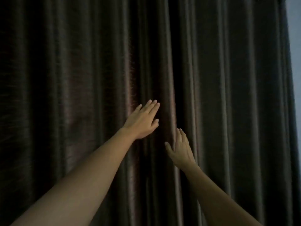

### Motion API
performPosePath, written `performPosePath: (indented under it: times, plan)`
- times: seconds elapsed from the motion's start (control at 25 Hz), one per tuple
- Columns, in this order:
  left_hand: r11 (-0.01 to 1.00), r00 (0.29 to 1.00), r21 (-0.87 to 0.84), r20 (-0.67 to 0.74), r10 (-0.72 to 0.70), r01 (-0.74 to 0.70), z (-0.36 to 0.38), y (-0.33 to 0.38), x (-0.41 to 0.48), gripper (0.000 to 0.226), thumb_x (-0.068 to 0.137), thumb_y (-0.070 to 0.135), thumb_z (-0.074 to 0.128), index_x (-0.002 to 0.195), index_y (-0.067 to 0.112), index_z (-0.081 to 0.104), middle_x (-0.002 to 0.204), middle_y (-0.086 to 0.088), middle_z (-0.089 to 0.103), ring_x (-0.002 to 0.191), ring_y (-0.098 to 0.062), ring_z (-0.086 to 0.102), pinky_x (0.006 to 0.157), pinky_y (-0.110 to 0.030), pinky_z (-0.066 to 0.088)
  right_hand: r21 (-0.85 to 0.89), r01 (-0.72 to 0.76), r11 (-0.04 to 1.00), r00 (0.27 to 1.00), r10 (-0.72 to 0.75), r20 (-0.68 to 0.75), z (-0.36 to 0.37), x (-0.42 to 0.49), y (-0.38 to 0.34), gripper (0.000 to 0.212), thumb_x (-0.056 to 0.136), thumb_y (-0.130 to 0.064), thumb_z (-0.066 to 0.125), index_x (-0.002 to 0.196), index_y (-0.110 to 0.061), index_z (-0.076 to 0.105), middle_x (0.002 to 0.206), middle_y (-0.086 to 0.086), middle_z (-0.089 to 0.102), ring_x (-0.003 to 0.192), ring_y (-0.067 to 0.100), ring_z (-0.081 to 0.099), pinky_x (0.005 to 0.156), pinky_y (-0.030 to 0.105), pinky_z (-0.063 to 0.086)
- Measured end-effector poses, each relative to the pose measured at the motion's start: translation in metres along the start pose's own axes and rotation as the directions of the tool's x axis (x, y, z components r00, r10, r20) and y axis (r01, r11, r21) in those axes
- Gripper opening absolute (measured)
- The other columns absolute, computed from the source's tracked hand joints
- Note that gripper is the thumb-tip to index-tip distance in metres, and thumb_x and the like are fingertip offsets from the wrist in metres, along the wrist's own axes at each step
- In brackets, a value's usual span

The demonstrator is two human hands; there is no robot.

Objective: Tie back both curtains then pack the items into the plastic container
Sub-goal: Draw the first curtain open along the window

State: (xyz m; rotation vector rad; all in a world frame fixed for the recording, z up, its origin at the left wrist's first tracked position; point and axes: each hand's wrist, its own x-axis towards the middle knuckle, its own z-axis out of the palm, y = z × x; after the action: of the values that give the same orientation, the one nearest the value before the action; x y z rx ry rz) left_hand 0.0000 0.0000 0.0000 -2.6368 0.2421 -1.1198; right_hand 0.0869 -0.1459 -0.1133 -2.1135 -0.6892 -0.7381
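Dark brown cloth fills the frame; 2 closed curtains (81, 79) are met at centre. There the left hand (143, 121) and right hand (180, 149) are laid flat, nothing gripped. Without a grip, the slick cloth could slide back shut.

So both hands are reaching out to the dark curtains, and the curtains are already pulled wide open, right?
No. In the head view the left hand and right hand do reach to the dark curtains, but the curtains hang closed, not pulled open.
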Motion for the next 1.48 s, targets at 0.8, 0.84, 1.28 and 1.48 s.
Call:
performPosePath:
  times: [0.8, 0.84, 1.28, 1.48]
  plan:
    - [0.344, 0.982, 0.921, -0.159, -0.101, 0.184, -0.007, -0.077, 0.116, 0.042, 0.088, 0.025, 0.049, 0.128, 0.013, 0.055, 0.147, -0.010, 0.035, 0.140, -0.030, 0.024, 0.113, -0.056, -0.004, 0.472, 0.308, 0.826, 0.898, -0.417, 0.144, 0.086, 0.128, -0.054, 0.122, 0.053, -0.090, 0.044, 0.149, -0.028, 0.001, 0.150, -0.001, 0.028, 0.135, 0.022, 0.029, 0.110, 0.041, 0.030]
    - [0.353, 0.965, 0.899, -0.223, -0.136, 0.257, -0.011, -0.089, 0.112, 0.055, 0.088, 0.028, 0.051, 0.140, 0.011, 0.040, 0.156, -0.011, 0.018, 0.144, -0.032, 0.012, 0.113, -0.057, -0.001, 0.482, 0.316, 0.817, 0.897, -0.423, 0.131, 0.091, 0.129, -0.065, 0.124, 0.051, -0.091, 0.042, 0.150, -0.026, 0.002, 0.149, 0.001, 0.029, 0.134, 0.023, 0.027, 0.110, 0.041, 0.028]
    - [0.295, 0.724, 0.675, -0.535, -0.435, 0.676, -0.094, -0.195, 0.027, 0.105, 0.075, 0.055, 0.066, 0.148, 0.032, -0.007, 0.154, -0.012, -0.026, 0.141, -0.041, -0.017, 0.100, -0.076, 0.005, 0.709, 0.359, 0.607, 0.752, -0.638, 0.166, 0.160, 0.103, -0.219, 0.130, 0.042, -0.091, 0.055, 0.137, -0.050, -0.024, 0.157, -0.006, -0.021, 0.145, 0.025, -0.005, 0.116, 0.051, 0.016]
    - [0.230, 0.665, 0.653, -0.560, -0.494, 0.721, -0.132, -0.255, -0.034, 0.104, 0.075, 0.049, 0.069, 0.148, 0.034, -0.004, 0.154, -0.012, -0.027, 0.141, -0.044, -0.014, 0.099, -0.078, 0.008, 0.738, 0.387, 0.553, 0.691, -0.704, 0.166, 0.196, 0.075, -0.308, 0.131, 0.045, -0.088, 0.059, 0.138, -0.048, -0.024, 0.158, -0.001, -0.015, 0.146, 0.026, -0.004, 0.117, 0.050, 0.013]
